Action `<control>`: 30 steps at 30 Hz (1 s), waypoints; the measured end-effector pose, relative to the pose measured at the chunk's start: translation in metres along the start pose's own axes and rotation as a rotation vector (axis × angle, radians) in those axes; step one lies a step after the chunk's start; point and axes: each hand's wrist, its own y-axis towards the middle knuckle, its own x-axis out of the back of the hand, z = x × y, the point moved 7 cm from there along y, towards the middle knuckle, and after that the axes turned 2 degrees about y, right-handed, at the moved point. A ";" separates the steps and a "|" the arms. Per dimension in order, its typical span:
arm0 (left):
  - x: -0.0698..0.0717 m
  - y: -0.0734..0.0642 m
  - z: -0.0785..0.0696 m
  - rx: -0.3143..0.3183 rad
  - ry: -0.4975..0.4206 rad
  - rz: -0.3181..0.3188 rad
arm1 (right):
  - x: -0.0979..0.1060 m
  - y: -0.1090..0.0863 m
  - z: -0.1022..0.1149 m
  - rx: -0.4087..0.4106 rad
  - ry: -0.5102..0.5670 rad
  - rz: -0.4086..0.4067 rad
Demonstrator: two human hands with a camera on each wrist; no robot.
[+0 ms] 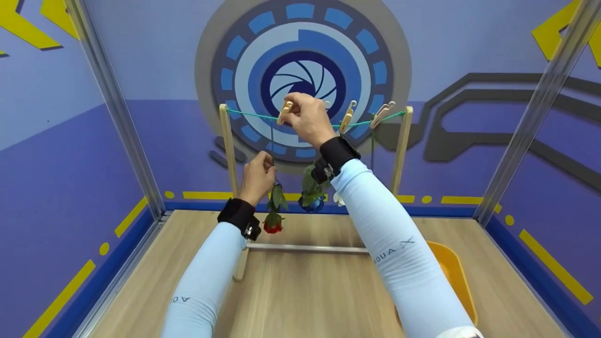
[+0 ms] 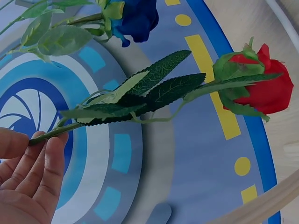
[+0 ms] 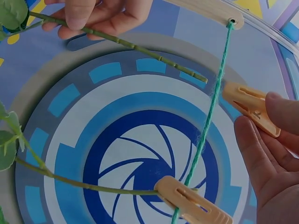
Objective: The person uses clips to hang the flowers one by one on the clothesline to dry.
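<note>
My left hand (image 1: 257,176) pinches the stem of a red rose (image 1: 273,223), which hangs with its bloom down. In the right wrist view the bare end of that stem (image 3: 154,56) comes close to a green cord (image 3: 205,126). My right hand (image 1: 310,117) holds a wooden clothespin (image 3: 252,107) between thumb and fingers, its tip beside the cord and close to the stem end. Lower along the cord, another clothespin (image 3: 191,200) grips a second stem. A blue rose (image 1: 312,203) hangs beside the red one, partly behind my right wrist.
The cord runs between two wooden posts (image 1: 403,150) joined low down by a metal bar (image 1: 307,248). More clothespins (image 1: 347,117) sit on its right part. A white flower (image 1: 338,199) shows past my right sleeve. On the wooden table (image 1: 300,291), a yellow basket (image 1: 450,263) is partly hidden by that arm.
</note>
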 end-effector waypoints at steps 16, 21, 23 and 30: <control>0.005 0.007 0.001 0.000 0.022 -0.029 | -0.009 0.013 -0.011 -0.068 0.031 -0.064; 0.007 0.007 0.003 0.004 0.012 -0.029 | -0.013 0.015 -0.013 -0.100 0.065 -0.075; 0.009 0.008 0.003 -0.004 0.009 -0.033 | -0.015 0.015 -0.014 -0.111 0.074 -0.079; 0.012 0.012 0.004 0.000 0.007 -0.034 | -0.018 0.019 -0.015 -0.133 0.068 -0.073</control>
